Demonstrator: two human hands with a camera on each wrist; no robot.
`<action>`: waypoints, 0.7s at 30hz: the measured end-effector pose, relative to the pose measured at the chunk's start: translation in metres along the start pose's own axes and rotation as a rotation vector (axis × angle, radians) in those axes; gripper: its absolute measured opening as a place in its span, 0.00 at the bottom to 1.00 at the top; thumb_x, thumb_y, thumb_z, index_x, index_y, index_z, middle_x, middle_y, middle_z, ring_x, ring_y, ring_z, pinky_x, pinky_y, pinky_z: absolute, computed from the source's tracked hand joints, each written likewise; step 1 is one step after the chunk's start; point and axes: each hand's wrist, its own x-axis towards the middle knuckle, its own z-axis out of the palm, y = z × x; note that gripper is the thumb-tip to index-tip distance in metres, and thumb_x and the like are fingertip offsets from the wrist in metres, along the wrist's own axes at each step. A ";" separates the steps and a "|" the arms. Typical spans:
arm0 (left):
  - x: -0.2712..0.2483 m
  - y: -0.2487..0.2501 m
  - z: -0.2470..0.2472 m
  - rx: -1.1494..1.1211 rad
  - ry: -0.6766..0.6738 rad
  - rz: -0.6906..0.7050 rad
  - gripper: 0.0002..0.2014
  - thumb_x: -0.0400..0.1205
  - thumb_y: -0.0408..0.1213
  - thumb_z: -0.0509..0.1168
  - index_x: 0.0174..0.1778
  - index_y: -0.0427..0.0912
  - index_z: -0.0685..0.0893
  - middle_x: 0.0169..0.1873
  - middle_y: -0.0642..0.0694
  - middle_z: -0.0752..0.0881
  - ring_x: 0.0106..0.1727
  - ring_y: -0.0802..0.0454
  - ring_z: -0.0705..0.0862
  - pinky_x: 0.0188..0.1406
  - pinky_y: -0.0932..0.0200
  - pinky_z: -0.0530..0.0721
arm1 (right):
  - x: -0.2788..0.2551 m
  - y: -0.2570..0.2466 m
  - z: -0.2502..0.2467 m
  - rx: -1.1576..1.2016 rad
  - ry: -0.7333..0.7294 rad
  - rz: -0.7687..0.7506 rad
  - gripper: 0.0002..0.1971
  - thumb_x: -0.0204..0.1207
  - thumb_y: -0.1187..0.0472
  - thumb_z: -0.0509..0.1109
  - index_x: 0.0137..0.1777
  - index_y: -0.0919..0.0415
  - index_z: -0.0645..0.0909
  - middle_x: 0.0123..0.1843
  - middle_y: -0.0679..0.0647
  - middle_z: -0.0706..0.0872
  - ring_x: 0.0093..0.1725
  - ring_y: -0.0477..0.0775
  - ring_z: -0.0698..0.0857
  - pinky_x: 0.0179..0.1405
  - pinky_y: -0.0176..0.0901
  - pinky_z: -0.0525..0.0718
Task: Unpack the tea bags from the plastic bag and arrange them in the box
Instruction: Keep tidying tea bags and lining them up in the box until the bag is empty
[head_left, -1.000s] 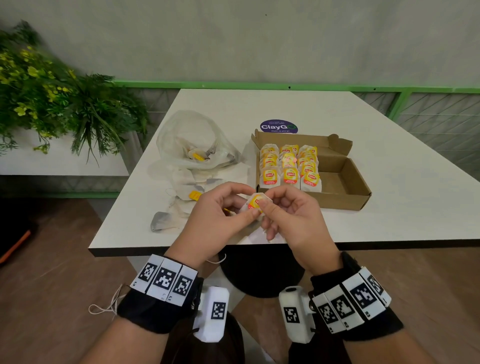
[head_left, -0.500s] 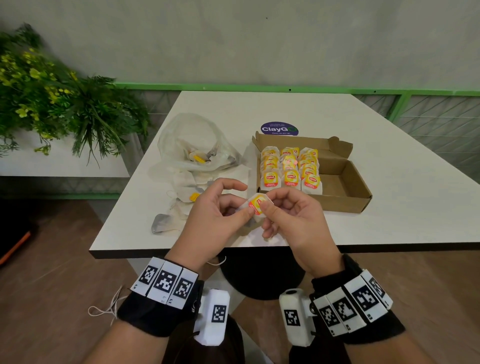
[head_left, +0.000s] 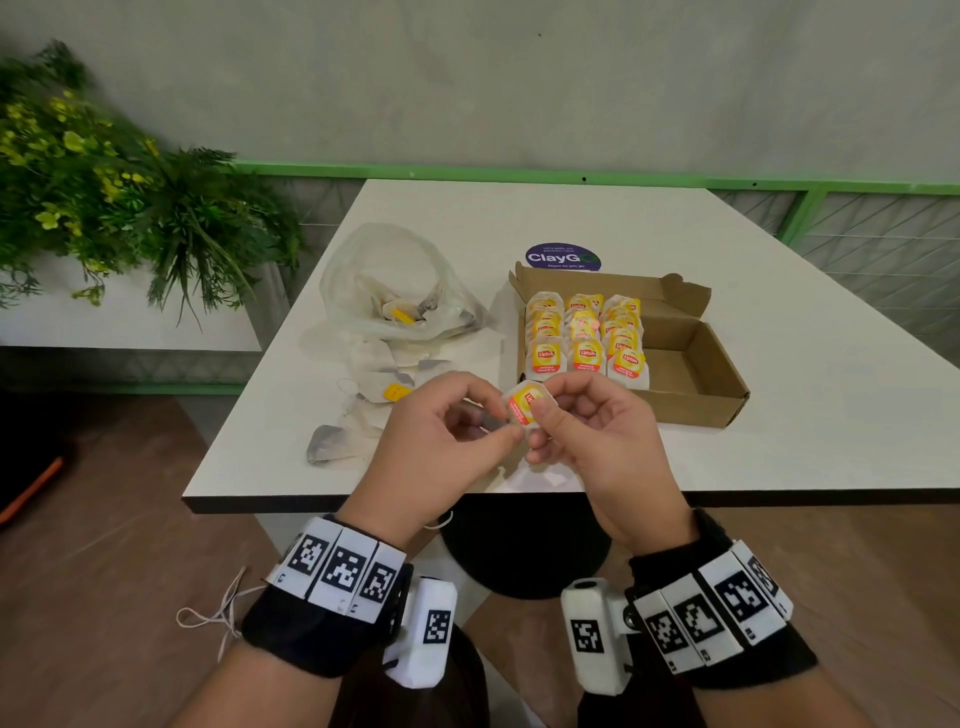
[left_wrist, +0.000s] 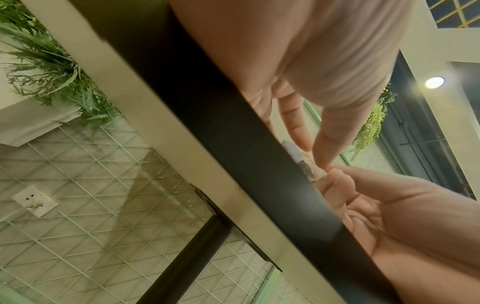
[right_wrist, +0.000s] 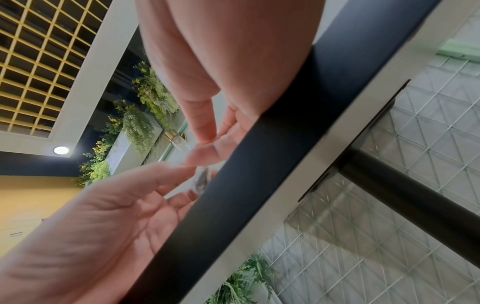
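Note:
A white tea bag with a yellow and red tag (head_left: 524, 404) hangs over the table's near edge, pinched between both hands. My left hand (head_left: 449, 431) holds its left side by thumb and forefinger, and my right hand (head_left: 582, 423) pinches its right side. The open cardboard box (head_left: 691, 364) stands just beyond, with three rows of tagged tea bags (head_left: 587, 332) filling its left part. A crumpled clear plastic bag (head_left: 395, 291) with a few tea bags inside lies to the left. Both wrist views show the table's edge hiding most of the tea bag (left_wrist: 306, 164) (right_wrist: 201, 181).
Loose tea bags (head_left: 363, 405) lie spilled on the white table (head_left: 805, 415) in front of the plastic bag. A round purple sticker (head_left: 562, 257) sits behind the box. Green plants (head_left: 114, 208) stand to the left of the table, with brown floor below.
Both hands have turned the tea bag a little while holding it in the same place; its tag now faces more to the right. Nothing else has moved.

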 end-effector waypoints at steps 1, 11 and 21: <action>0.000 -0.001 0.000 0.005 -0.002 0.001 0.08 0.71 0.32 0.81 0.41 0.41 0.89 0.44 0.44 0.91 0.43 0.42 0.89 0.43 0.56 0.87 | 0.000 0.000 0.000 0.007 -0.003 0.001 0.09 0.78 0.71 0.73 0.56 0.73 0.82 0.41 0.65 0.87 0.33 0.57 0.85 0.33 0.48 0.90; 0.003 -0.009 0.001 0.110 0.034 0.089 0.06 0.73 0.28 0.80 0.40 0.42 0.92 0.41 0.46 0.90 0.42 0.50 0.90 0.43 0.50 0.90 | -0.002 -0.002 0.001 0.021 -0.017 0.002 0.07 0.77 0.72 0.73 0.53 0.72 0.83 0.39 0.64 0.87 0.32 0.57 0.85 0.32 0.46 0.89; 0.006 -0.011 -0.006 0.059 -0.044 0.028 0.02 0.75 0.35 0.75 0.41 0.46 0.91 0.47 0.46 0.91 0.47 0.41 0.90 0.53 0.37 0.89 | -0.001 0.001 0.003 -0.074 0.052 -0.030 0.04 0.78 0.73 0.74 0.51 0.69 0.84 0.35 0.60 0.88 0.30 0.56 0.85 0.30 0.45 0.88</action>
